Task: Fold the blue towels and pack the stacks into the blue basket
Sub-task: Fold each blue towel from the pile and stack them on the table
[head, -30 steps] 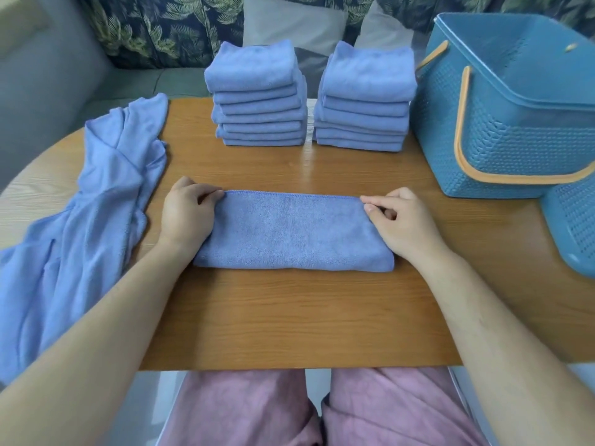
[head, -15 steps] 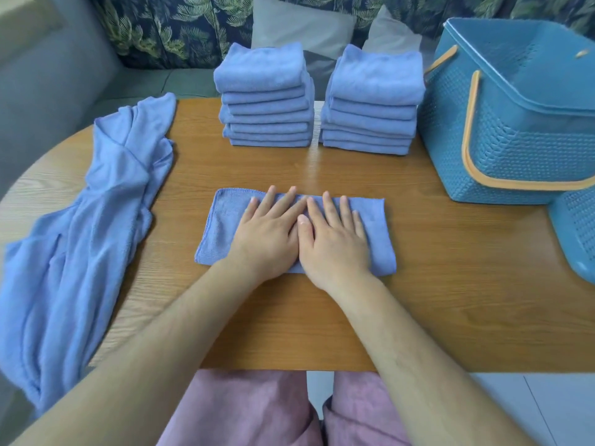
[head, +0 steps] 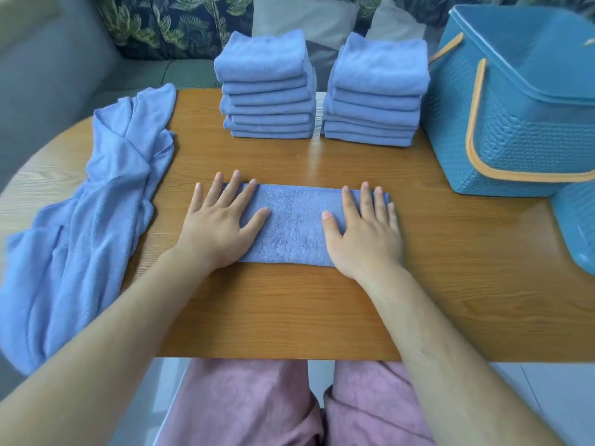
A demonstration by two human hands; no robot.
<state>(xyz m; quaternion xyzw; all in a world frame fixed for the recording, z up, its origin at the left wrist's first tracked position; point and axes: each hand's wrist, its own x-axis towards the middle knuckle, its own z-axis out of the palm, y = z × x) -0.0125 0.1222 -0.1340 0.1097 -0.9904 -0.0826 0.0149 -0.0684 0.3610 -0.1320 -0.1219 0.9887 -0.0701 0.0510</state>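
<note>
Left hand: the left hand (head: 219, 230) lies flat, palm down, on the left end of the folded towel (head: 293, 226); its fingers are straight and spread, and it grips nothing.
Right hand: the right hand (head: 367, 233) lies flat on the right end of the same towel, fingers straight and close together, thumb pointing inward; it only presses.
Folded towel: a long blue strip running left to right on the wooden table (head: 289, 310), at its middle, between the two hands.
Left stack (head: 267, 91): folded blue towels piled at the far edge of the table.
Right stack (head: 376, 91): a second pile just beside the first, with a narrow gap between them.
Blue basket (head: 515, 130): it stands on the far right of the table, just beside the right stack, its orange handle (head: 473, 123) hanging down against the near wall.
Unfolded towels (head: 96, 204): loose, rumpled blue cloth on the left side of the table, draped over its left edge.
Second basket (head: 576, 226): a blue tub at the right border, only partly in view.
Near edge: pink trousers (head: 244, 403) show below the table.
</note>
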